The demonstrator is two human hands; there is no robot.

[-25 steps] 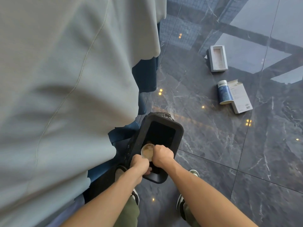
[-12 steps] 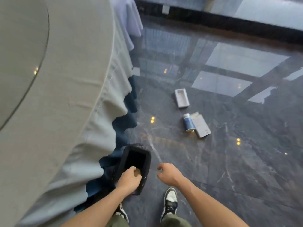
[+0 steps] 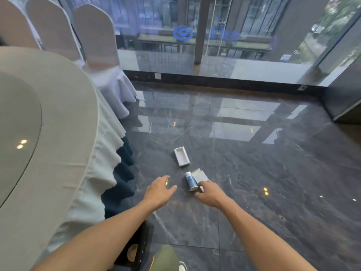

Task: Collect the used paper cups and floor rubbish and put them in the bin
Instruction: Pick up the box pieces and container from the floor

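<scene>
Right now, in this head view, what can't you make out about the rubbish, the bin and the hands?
- Bin: mostly hidden behind the left forearm; only part of its rim and a cup inside show.
- Flat box: near end covered by the right hand and the blue bottle.
- Right hand: touching the bottle or short of it, unclear.
- Bottle label: too small to read.
- White tray: contents unclear.

Both bare forearms extended forward and downward from the lower frame, roughly parallel, slightly converging. Left hand (image 3: 159, 190): palm down, fingers loosely spread, thumb out to the right, holding nothing. Right hand (image 3: 210, 193): palm down, fingers curled partway, knuckles up; nothing visibly gripped, fingertips partly hidden.
</scene>
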